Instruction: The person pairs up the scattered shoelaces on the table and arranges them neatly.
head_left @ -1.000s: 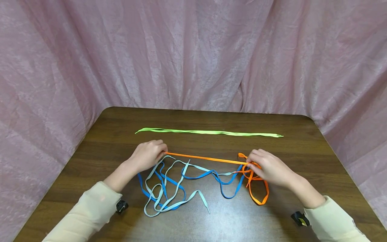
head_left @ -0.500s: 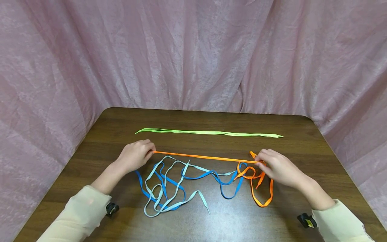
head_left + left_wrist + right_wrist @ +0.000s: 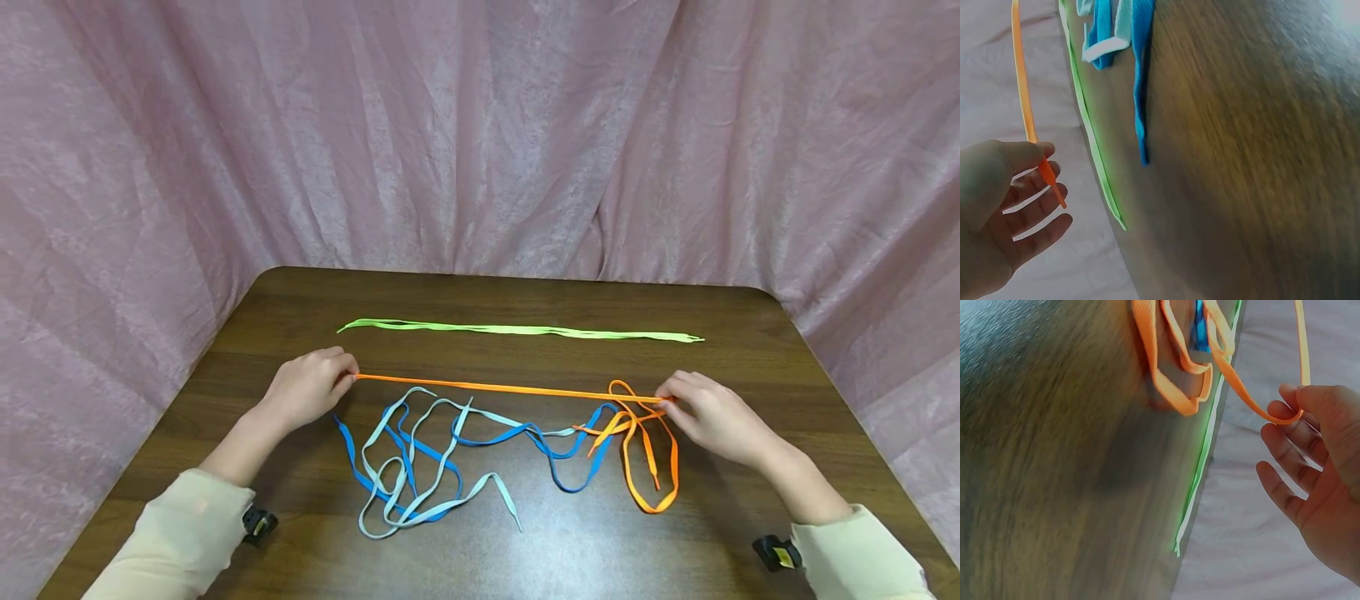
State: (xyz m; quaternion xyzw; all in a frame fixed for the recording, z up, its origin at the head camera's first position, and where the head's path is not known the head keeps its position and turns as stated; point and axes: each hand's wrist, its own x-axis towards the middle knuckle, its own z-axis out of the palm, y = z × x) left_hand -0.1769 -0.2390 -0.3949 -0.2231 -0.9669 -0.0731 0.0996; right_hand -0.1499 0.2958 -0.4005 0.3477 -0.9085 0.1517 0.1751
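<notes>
An orange shoelace (image 3: 495,387) is stretched taut between the two hands. My left hand (image 3: 311,387) pinches it close to its tipped end, which pokes out below the thumb in the left wrist view. With thumb and fingertips, my right hand (image 3: 708,417) pinches the lace further along; the rest of it hangs in loose loops below that hand. Under the taut stretch, a blue shoelace (image 3: 566,487) and a light mint shoelace (image 3: 495,479) lie loosely tangled on the table. The orange loops overlap the blue lace's right side in the head view.
Beyond the hands, a neon green shoelace (image 3: 517,329) lies folded lengthwise in a straight line across the wooden table (image 3: 480,292). Pink curtains (image 3: 480,133) hang behind the table's far edge and at both sides.
The hands have moved apart, left hand leftward and right hand rightward, so the taut orange stretch has grown longer. Its loops have loosened and shifted right. The other laces lie as before.
</notes>
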